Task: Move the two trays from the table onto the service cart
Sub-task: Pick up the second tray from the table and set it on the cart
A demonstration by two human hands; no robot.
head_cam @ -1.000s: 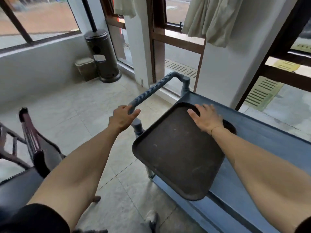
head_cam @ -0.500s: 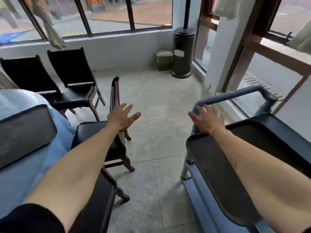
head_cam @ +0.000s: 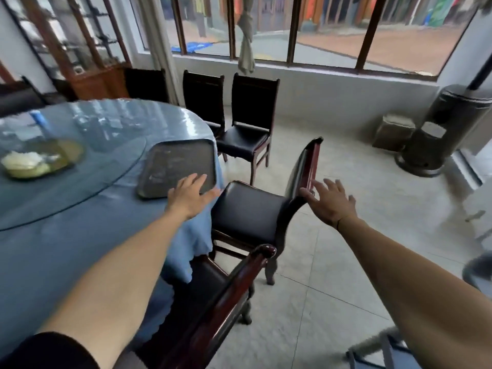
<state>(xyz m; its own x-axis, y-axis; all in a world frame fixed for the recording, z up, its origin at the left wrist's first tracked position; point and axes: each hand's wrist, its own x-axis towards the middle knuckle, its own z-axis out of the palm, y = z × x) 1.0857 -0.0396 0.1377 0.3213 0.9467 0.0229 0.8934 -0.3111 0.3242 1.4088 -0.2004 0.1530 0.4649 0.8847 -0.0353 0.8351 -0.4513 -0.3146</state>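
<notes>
Dark tray [head_cam: 175, 166] on table [head_cam: 80, 235] edge, just beyond spread, empty left hand [head_cam: 190, 197]; right hand [head_cam: 328, 202] likewise spread.

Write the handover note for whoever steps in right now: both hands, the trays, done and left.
Left hand: open, empty, fingers spread over the near edge of the tray; no grip yet.
Right hand: open, empty, in the air near the back of the chair.
The tray lies flat at the edge of the round table, on the blue cloth, beside the glass turntable.
Only a corner of the service cart shows at lower right; its top is out of view, so no tray can be seen on it.
Left: grip this tray with both hands, lift it past the chair, turn right and set it on the cart.
</notes>
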